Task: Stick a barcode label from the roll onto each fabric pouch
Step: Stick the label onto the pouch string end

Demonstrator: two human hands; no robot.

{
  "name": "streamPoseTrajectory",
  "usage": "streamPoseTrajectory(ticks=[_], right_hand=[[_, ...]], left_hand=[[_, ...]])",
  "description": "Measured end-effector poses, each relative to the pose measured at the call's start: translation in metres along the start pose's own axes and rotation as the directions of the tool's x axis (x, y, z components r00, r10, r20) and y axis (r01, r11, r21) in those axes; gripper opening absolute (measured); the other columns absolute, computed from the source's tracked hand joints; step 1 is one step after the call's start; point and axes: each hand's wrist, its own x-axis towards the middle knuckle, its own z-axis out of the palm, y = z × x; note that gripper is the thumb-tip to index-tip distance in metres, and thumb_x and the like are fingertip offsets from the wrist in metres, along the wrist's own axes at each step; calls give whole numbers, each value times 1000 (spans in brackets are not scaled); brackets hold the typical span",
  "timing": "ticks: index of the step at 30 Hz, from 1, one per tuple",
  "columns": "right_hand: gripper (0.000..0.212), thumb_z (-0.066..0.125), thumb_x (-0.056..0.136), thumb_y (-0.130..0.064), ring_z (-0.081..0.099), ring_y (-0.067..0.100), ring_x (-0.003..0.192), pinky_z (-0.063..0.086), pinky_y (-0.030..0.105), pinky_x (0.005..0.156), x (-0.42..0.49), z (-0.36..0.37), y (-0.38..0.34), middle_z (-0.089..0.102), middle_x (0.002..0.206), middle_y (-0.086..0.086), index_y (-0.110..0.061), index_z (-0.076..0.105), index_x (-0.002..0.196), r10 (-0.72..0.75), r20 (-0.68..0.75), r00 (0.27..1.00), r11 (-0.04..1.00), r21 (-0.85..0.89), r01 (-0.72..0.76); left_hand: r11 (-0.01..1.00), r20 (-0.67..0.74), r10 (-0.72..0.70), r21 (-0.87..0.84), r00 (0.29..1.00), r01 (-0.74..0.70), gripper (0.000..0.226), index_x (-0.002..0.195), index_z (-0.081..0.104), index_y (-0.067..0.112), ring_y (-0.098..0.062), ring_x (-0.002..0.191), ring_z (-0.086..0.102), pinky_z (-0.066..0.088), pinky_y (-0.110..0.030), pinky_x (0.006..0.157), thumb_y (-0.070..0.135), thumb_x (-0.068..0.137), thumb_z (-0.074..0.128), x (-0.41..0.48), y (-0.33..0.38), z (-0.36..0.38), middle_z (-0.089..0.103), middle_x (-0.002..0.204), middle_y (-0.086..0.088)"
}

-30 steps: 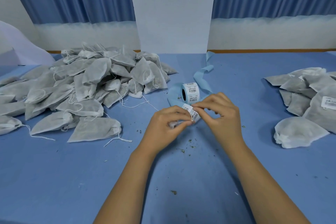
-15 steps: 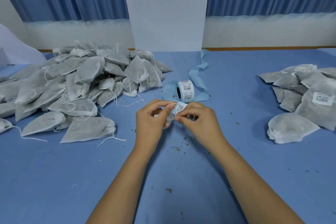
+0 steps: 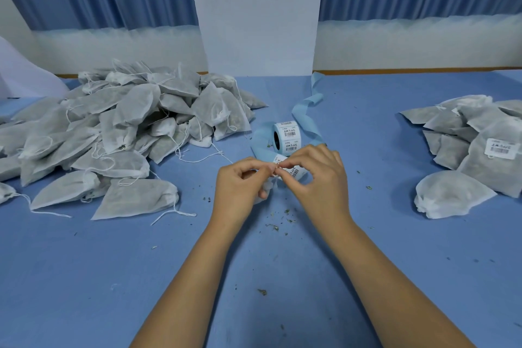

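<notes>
A roll of white barcode labels (image 3: 287,137) stands on the blue table, its light-blue backing strip (image 3: 306,110) trailing toward the back. Just in front of the roll, my left hand (image 3: 243,182) and my right hand (image 3: 317,175) meet fingertip to fingertip. Both pinch the free end of the strip, where a white barcode label (image 3: 295,172) shows beside my right fingers. A big heap of grey fabric pouches with drawstrings (image 3: 113,127) lies at the left. At the right, a smaller pile of pouches (image 3: 474,138) has one label (image 3: 502,148) showing on top.
Small green crumbs (image 3: 278,220) are scattered on the table (image 3: 84,277) near my hands. A white pillar and blue curtains stand behind the table. A white sheet (image 3: 22,76) lies at the far left edge.
My hands stay together in front of the roll and keep working the label end. The label now sticks out to the right of my fingers. The camera has shifted slightly.
</notes>
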Motion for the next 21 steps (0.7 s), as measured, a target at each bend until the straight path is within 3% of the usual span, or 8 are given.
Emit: streamPoseTrajectory(ticks=[6, 11, 13, 15, 18, 21], right_hand=[[7, 72, 78, -15, 60, 20, 74, 36, 29, 75, -1, -2, 4, 66, 76, -3, -11, 70, 72, 11, 1, 1000, 999, -48, -11], [14, 68, 82, -5, 54, 7, 75, 36, 21, 80, 1, -4, 4, 61, 77, -6, -15, 63, 72, 244, 87, 966, 951, 174, -256], [17, 64, 83, -1, 53, 2, 72, 37, 15, 74, 5, -7, 6, 62, 78, -5, -15, 63, 72, 347, 94, 933, 886, 294, -359], [19, 62, 85, -1, 52, -1, 71, 37, 18, 71, 9, -11, 10, 63, 79, -6, -15, 63, 73, 453, 85, 888, 813, 370, -450], [21, 61, 86, -2, 52, -3, 69, 37, 19, 69, 12, -13, 15, 63, 79, -8, -18, 63, 73, 510, 85, 856, 779, 376, -502], [26, 62, 87, -3, 50, -6, 63, 36, 9, 62, 13, -15, 18, 61, 71, -16, -23, 62, 70, 570, 52, 820, 737, 409, -538]], left_hand=[[994, 30, 89, 58, 996, -90, 12, 78, 78, 16, -13, 48, 45, 36, -18, 46, 13, 87, 72, -1, -2, 1, 64, 71, 11], [985, 43, 113, 127, 993, -118, 5, 86, 80, 19, -4, 46, 42, 32, -10, 45, 17, 82, 77, -2, -2, 0, 56, 54, 13], [983, 16, 120, 136, 993, -121, 8, 84, 80, 24, -6, 47, 39, 33, -14, 49, 17, 83, 76, -1, -1, -2, 54, 52, 4], [983, -33, 116, 147, 993, -110, 15, 79, 79, 33, -8, 51, 34, 32, -23, 52, 20, 84, 74, 2, -1, -4, 46, 49, 2], [983, -77, 105, 158, 991, -92, 23, 71, 76, 39, -10, 53, 30, 31, -27, 56, 21, 84, 75, 4, -1, -6, 31, 46, 9], [976, -38, 120, 186, 992, -111, 23, 72, 75, 40, -8, 53, 34, 33, -27, 55, 22, 85, 74, 4, -2, -6, 38, 49, 7]])
